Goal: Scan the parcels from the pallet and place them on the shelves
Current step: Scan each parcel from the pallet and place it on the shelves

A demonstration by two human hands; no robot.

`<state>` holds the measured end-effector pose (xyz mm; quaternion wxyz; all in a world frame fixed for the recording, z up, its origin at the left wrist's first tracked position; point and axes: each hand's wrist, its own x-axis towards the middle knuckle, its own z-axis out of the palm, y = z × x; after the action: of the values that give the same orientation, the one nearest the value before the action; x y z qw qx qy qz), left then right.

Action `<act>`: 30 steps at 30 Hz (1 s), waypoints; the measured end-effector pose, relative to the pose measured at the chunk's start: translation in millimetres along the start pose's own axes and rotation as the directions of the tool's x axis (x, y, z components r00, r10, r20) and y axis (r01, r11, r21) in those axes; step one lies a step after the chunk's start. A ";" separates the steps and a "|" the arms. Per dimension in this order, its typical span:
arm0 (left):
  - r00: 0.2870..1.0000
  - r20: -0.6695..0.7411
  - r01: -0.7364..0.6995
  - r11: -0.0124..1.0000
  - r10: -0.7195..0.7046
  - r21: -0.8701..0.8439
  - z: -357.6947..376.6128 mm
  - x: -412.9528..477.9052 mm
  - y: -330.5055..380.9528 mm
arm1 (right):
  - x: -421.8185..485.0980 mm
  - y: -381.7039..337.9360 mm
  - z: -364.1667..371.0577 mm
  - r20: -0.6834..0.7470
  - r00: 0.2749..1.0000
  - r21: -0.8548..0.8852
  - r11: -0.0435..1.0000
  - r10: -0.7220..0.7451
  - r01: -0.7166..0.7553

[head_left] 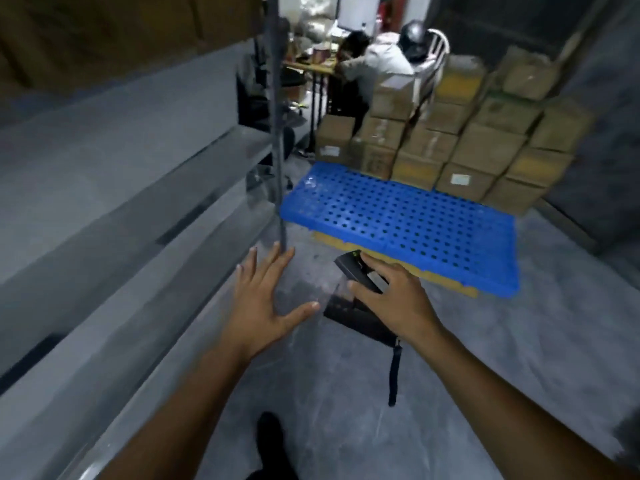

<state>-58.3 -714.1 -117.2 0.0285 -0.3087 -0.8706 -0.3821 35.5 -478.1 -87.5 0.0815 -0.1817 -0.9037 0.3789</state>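
Brown cardboard parcels (pixel 460 147) are stacked in several tiers on the far half of a blue perforated plastic pallet (pixel 398 223). The pallet's near half is bare. My right hand (pixel 398 299) grips a black handheld scanner (pixel 356 271), whose strap dangles below my wrist. My left hand (pixel 266 303) is held out flat with fingers spread and nothing in it, close to the grey metal shelves (pixel 114 209) on my left.
A dark shelf upright (pixel 277 150) stands just beyond my left hand. Behind the parcels, people sit at a cluttered desk (pixel 381 60). My shoe (pixel 270 431) shows on the grey concrete floor. A dark wall runs along the right.
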 end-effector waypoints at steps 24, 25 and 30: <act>0.879 0.282 -0.260 0.882 0.384 -0.392 254.9 473.7 204.1 | 227.7 198.1 -332.0 -0.514 0.819 0.016 0.958 0.255 -0.288; 0.887 0.230 -0.294 0.872 0.401 -0.391 262.7 494.7 218.0 | 240.9 208.1 -344.0 -0.526 0.815 0.017 0.961 0.243 -0.276; 0.915 0.013 -0.376 0.865 0.403 -0.332 295.4 596.7 282.6 | 302.6 249.9 -385.3 -0.503 0.840 0.109 0.979 0.205 -0.174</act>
<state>-327.1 -58.4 27.5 0.0186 -0.4937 -0.7164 -0.4927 -66.5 54.1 6.3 0.2859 -0.3617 -0.8157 0.3495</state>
